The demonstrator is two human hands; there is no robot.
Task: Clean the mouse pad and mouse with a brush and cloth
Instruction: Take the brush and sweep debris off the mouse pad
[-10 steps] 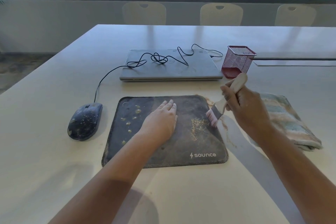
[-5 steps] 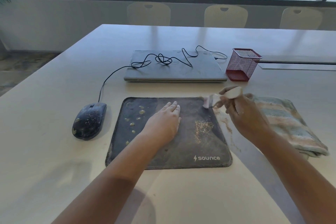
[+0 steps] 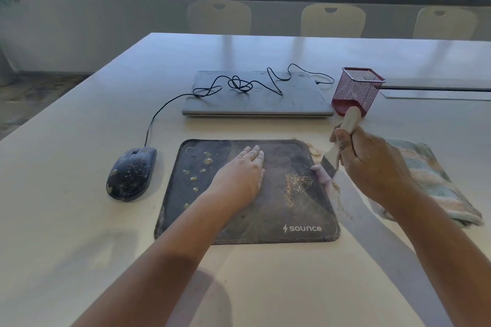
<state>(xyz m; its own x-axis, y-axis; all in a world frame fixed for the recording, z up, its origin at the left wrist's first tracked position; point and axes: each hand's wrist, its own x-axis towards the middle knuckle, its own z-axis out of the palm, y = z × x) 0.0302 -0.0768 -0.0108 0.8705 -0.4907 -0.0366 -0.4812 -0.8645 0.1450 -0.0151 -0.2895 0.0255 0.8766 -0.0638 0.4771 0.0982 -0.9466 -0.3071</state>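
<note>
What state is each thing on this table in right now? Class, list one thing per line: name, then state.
Black fabric mouse pad: flat, dusty, crumbs and drips.
Dark wired mouse: speckled with dirt, untouched.
Pale-handled brush: tilted, bristles on the pad's right edge.
Left hand: flat, pressing the pad.
Right hand: gripping the brush.
Striped folded cloth: folded, unused.
Grey laptop: closed, cable on its lid.
Red mesh cup: upright.

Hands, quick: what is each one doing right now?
Left hand: open, fingers straight, pressing flat on the mouse pad.
Right hand: fingers curled round the brush handle.
</note>
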